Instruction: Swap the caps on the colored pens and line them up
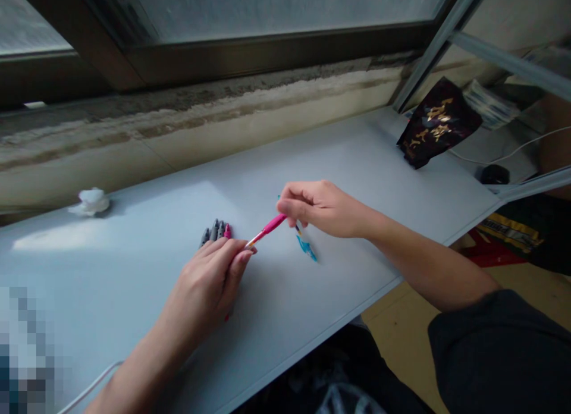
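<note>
Between my two hands is a slim pen (270, 226) with a pink end and a clear barrel, slanting up to the right. The thumb and fingers of my left hand (214, 271) pinch its lower end, while my right hand (314, 207) grips the pink end. Under and behind the left hand lie several dark grey pens (216, 231) and a pink one (228, 230), partly hidden. A pen with a light blue clip (306, 247) lies on the desk just below my right hand, its other end covered by the fingers.
A crumpled white tissue (93, 201) lies at the back left of the white desk (147, 223). A dark bag with gold lettering (437, 125) stands at the back right, near a metal frame (504, 57). A white cable (89, 387) crosses the lower left.
</note>
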Tool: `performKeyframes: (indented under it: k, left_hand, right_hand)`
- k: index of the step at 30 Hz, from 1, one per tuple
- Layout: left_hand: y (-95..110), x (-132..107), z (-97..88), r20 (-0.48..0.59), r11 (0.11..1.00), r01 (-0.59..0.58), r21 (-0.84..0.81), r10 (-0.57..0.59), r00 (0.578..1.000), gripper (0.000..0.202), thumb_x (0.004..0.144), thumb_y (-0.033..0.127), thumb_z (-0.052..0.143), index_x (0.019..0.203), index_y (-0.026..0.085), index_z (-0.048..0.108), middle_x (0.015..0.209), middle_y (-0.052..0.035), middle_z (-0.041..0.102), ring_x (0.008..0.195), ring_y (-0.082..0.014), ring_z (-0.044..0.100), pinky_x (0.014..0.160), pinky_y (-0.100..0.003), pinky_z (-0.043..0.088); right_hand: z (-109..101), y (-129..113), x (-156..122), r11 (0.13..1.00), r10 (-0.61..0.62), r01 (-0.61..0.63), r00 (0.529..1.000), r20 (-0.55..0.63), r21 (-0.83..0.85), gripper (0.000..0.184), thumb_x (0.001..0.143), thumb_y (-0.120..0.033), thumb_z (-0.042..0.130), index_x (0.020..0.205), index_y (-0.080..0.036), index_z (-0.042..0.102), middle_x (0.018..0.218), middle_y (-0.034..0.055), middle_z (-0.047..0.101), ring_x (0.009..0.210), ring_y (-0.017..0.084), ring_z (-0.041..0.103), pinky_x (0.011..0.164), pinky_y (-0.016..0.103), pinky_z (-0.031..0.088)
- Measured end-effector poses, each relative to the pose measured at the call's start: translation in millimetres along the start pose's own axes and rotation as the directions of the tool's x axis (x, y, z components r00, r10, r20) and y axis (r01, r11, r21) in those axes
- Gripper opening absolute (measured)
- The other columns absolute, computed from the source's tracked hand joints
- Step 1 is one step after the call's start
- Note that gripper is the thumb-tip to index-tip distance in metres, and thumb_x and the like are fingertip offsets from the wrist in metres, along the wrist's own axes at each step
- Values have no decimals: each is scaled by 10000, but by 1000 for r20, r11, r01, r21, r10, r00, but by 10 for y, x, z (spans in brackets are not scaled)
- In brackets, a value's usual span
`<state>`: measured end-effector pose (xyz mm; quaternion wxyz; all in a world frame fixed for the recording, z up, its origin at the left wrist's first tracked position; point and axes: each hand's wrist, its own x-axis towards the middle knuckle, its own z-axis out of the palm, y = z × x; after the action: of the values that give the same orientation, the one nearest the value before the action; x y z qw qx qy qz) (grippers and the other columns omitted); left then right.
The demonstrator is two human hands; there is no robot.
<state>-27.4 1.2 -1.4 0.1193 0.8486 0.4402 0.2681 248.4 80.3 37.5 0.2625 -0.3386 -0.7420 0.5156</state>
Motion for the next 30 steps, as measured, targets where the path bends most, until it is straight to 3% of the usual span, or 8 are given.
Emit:
performKeyframes:
  k: [2, 4, 6, 9, 11, 17, 24, 30]
  left_hand:
    - [3, -5, 12, -11, 1000, -20, -6, 20, 1000, 284, 1157, 290, 458, 1032, 201, 697, 935, -66, 786, 822, -221, 740, 767, -317, 552]
    - [13, -1, 15, -21, 1000, -27, -4, 27, 999, 260, 1155, 278, 467, 1046, 200, 690, 945, -66, 789, 821, -218, 740, 764, -313, 552]
    - [29, 9, 7, -25, 1000, -27, 7, 27, 999, 247, 1157, 270, 466, 1059, 197, 681, 951, -69, 791, 821, -216, 739, 768, -312, 553]
    - [53, 23, -10, -27, 999, -33, 9, 33, 999, 238, 1158, 267, 464, 1058, 200, 669, 942, -65, 788, 827, -218, 739, 774, -313, 553]
    - [66, 29, -16, -32, 999, -34, -2, 34, 999, 225, 1156, 262, 466, 1062, 205, 662, 943, -55, 789, 830, -214, 744, 770, -309, 549]
    - [123, 51, -19, -21, 999, -36, 0, 36, 999, 212, 1143, 246, 494, 1060, 195, 683, 900, -35, 781, 769, -195, 701, 756, -328, 520]
    - [209, 73, -9, 27, 999, -17, -43, 18, 999, 256, 1125, 274, 529, 979, 206, 728, 906, -52, 760, 811, -205, 684, 796, -354, 525]
    - [208, 73, 8, 19, 997, 5, -73, -3, 1000, 175, 1107, 273, 557, 1128, 213, 719, 824, -8, 710, 757, -192, 671, 794, -350, 516]
  right_hand:
    - [2, -7, -7, 1000, 5, -4, 1000, 24, -21, 345, 1055, -461, 680, 881, -164, 651, 752, -5, 656, 691, 117, 565, 681, 269, 418]
    - [-1, -2, -4, 999, -32, 32, 999, 12, -4, 258, 969, -370, 794, 1056, -164, 665, 884, 5, 707, 726, 113, 585, 678, 258, 424]
    - [-2, 16, 8, 998, -42, 43, 999, -27, 42, 410, 895, -353, 874, 1182, -173, 644, 997, 22, 730, 764, 116, 603, 682, 253, 440]
    - [14, 52, 36, 994, 20, -18, 1000, -24, 104, 353, 959, -473, 810, 996, -153, 667, 846, 17, 705, 726, 122, 588, 669, 263, 439]
    - [34, 66, 53, 986, 12, -8, 1000, -21, 165, 356, 970, -475, 796, 912, -149, 667, 756, -5, 662, 691, 115, 562, 650, 262, 424]
    - [30, 32, 64, 929, -49, 87, 992, -113, 359, 230, 895, -291, 852, 1000, -145, 710, 834, -7, 690, 727, 96, 552, 671, 248, 427]
    - [26, -6, 65, 913, 7, 96, 968, -252, 395, 310, 856, -289, 873, 1084, -165, 704, 909, -8, 702, 703, 86, 576, 596, 220, 463]
    - [20, -4, 69, 918, -3, 141, 937, -348, 371, 250, 896, -322, 839, 1027, -170, 691, 884, -13, 689, 662, 74, 571, 586, 218, 483]
